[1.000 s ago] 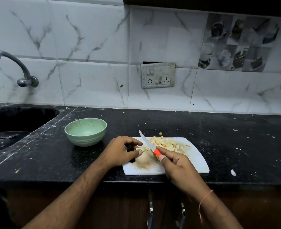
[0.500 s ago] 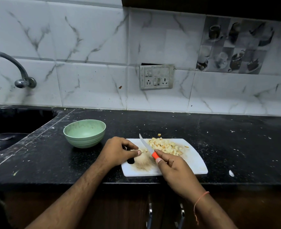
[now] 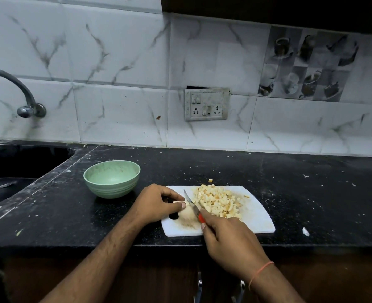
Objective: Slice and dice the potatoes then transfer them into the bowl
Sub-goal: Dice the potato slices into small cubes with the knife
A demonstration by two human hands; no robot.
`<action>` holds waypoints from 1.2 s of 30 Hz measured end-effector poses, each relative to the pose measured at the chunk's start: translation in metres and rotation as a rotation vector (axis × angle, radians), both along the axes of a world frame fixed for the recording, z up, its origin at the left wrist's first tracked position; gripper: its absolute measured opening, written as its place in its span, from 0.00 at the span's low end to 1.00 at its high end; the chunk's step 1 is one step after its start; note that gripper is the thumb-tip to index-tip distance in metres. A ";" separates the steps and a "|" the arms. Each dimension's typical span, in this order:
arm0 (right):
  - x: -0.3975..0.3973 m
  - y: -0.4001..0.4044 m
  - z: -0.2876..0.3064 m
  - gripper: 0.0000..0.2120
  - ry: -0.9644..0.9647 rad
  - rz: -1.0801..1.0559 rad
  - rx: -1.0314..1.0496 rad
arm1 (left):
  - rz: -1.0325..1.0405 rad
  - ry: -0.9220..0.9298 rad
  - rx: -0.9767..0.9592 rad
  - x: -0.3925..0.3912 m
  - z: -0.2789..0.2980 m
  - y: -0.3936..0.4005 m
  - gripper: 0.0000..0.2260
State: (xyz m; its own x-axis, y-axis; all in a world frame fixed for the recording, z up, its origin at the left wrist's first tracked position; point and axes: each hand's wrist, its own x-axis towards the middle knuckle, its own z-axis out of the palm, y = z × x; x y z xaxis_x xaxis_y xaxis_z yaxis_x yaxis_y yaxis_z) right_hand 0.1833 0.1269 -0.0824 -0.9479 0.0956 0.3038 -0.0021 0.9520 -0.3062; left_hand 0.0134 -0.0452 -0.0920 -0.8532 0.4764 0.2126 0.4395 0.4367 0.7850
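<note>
Left hand (image 3: pixel 159 201) pinches the last potato piece (image 3: pixel 186 212) at the board's (image 3: pixel 259 217) left end; right hand (image 3: pixel 228 237) grips the knife (image 3: pixel 191 204), blade between piece and diced heap (image 3: pixel 219 202). Bowl (image 3: pixel 112 179) sits left on the surface, empty. Potato likely firm, wet, slippery: hold it low, fingertips tucked. Versus earlier: blade is lower, closer to the piece
</note>
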 end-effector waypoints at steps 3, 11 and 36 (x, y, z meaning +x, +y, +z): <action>0.000 0.001 0.000 0.24 0.001 -0.009 -0.034 | 0.011 0.027 0.002 0.000 -0.002 0.002 0.06; 0.001 0.001 0.001 0.21 0.013 -0.018 -0.034 | -0.014 -0.047 0.048 -0.005 0.002 -0.005 0.08; -0.002 0.002 0.000 0.23 0.025 -0.009 -0.048 | -0.089 0.047 0.028 -0.015 -0.008 -0.009 0.06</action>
